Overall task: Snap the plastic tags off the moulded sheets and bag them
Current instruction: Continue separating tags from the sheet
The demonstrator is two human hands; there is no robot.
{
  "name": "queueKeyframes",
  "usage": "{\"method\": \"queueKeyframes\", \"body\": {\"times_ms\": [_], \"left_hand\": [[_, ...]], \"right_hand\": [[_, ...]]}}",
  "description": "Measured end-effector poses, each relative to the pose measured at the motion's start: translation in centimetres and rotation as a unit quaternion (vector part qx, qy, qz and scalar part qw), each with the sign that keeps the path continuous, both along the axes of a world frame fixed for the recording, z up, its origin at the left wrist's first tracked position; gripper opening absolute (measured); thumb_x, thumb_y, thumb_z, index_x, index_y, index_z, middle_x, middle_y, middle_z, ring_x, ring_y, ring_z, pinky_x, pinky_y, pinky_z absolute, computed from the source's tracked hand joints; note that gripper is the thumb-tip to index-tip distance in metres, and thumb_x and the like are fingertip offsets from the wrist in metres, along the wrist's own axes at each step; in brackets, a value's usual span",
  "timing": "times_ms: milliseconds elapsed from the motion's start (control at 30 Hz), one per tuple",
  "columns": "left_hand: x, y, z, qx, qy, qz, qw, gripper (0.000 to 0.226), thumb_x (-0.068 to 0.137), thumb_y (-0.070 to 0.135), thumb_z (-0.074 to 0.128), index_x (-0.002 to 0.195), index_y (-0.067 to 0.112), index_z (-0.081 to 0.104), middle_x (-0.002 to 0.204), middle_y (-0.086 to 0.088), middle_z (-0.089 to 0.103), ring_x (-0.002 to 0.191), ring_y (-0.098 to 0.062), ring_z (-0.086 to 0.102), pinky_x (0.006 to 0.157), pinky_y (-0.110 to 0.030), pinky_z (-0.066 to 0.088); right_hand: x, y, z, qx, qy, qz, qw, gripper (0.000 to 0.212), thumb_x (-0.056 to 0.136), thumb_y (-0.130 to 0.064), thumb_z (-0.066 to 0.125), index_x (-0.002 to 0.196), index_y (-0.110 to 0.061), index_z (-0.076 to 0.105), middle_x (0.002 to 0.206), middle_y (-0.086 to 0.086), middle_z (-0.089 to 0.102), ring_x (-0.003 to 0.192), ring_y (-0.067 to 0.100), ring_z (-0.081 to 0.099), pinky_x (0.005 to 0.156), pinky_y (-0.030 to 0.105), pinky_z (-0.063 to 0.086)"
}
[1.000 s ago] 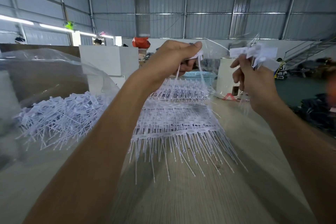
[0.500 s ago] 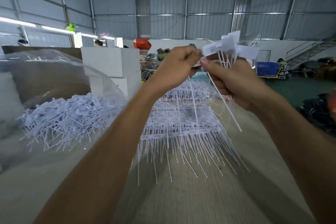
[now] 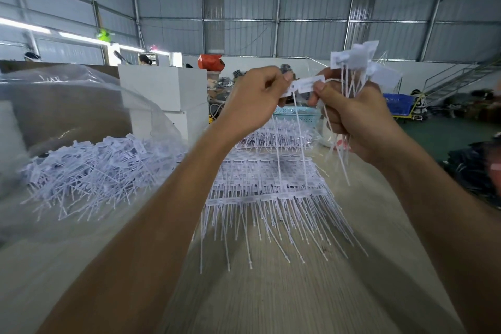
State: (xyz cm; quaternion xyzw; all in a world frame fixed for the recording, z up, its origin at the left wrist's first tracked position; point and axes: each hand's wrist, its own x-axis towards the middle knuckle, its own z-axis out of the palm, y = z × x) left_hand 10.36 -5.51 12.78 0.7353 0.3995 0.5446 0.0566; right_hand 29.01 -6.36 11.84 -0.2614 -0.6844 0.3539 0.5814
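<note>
- The left hand [image 3: 254,102] is raised above the table [image 3: 284,301], its fingers curled, thumb and forefinger pinching one end of a white tag [image 3: 307,84].
- The right hand [image 3: 357,116] pinches the other end of that same tag between thumb and forefinger, just beside the left hand.
- The tag's thin tail hangs straight down from between the two hands, over the stack below.
- The right hand's other fingers are curled round a bundle of loose tags [image 3: 357,62]; their flat heads stick up above the fist and their tails hang below it.
- The moulded sheets [image 3: 268,184] lie in a stack on the table, straight ahead and under the hands, with their long tails fanned out toward the near edge.
- A second, smaller stack of sheets [image 3: 282,134] lies farther back, partly hidden behind the hands.
- On the left stands a clear plastic bag [image 3: 81,106], open and bulging, with a heap of separated tags [image 3: 100,165] lying inside it.
- Behind the bag sit white boxes [image 3: 162,89], and a pale blue basket [image 3: 295,114] shows at the far end of the table.
- A blue crate [image 3: 398,103] stands on the hall floor to the far right.
</note>
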Motion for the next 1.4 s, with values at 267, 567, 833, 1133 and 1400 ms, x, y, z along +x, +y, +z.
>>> {"method": "queueKeyframes", "body": {"times_ms": [267,567,833,1133,1400], "left_hand": [[0.1,-0.2,0.6,0.031,-0.006,0.035,0.999,0.038,0.101,0.036,0.052,0.065,0.023,0.053,0.061,-0.004,0.054,0.061,-0.022,0.055,0.070,-0.040,0.051],[0.0,-1.0,1.1,-0.027,-0.052,-0.006,0.998,0.044,0.103,0.025,0.053,0.061,0.014,0.043,0.065,-0.013,0.044,0.063,-0.020,0.047,0.066,-0.032,0.037],[-0.7,-0.5,1.5,-0.126,-0.123,-0.048,0.983,0.044,0.101,0.024,0.059,0.059,0.016,0.050,0.046,0.010,0.047,0.039,-0.004,0.042,0.045,-0.015,0.033],[-0.6,-0.3,1.2,-0.172,-0.152,-0.118,0.966,0.038,0.101,0.022,0.057,0.073,0.000,0.069,0.057,-0.005,0.049,0.049,-0.015,0.039,0.053,-0.027,0.029],[-0.4,-0.7,1.4,-0.125,-0.123,-0.103,0.979,0.039,0.102,0.025,0.057,0.067,0.009,0.060,0.056,0.001,0.051,0.047,-0.009,0.042,0.051,-0.020,0.036]], "right_hand": [[0.4,0.1,-0.2,-0.013,-0.031,0.033,0.999,0.019,0.095,-0.017,0.066,0.114,-0.012,0.067,0.080,0.011,0.068,0.047,0.010,0.025,0.040,0.020,0.024],[-0.3,-1.4,-0.3,0.118,-0.127,-0.156,0.972,0.014,0.094,-0.024,0.070,0.080,-0.023,0.070,0.053,-0.029,0.060,0.049,-0.014,0.053,0.048,0.001,0.036],[-0.9,-0.8,-0.4,0.237,-0.167,-0.255,0.923,0.020,0.095,-0.014,0.070,0.092,0.005,0.073,0.083,0.019,0.071,0.073,0.028,0.064,0.062,0.030,0.049],[-1.8,-0.8,-0.7,0.281,-0.149,-0.253,0.913,0.017,0.096,-0.011,0.067,0.112,-0.005,0.070,0.090,0.003,0.070,0.080,0.012,0.064,0.073,0.006,0.047],[-1.5,-0.9,-0.6,0.100,-0.095,-0.170,0.976,0.028,0.100,-0.033,0.060,0.079,-0.023,0.074,0.072,-0.003,0.073,0.057,-0.001,0.057,0.059,0.020,0.040]]}}
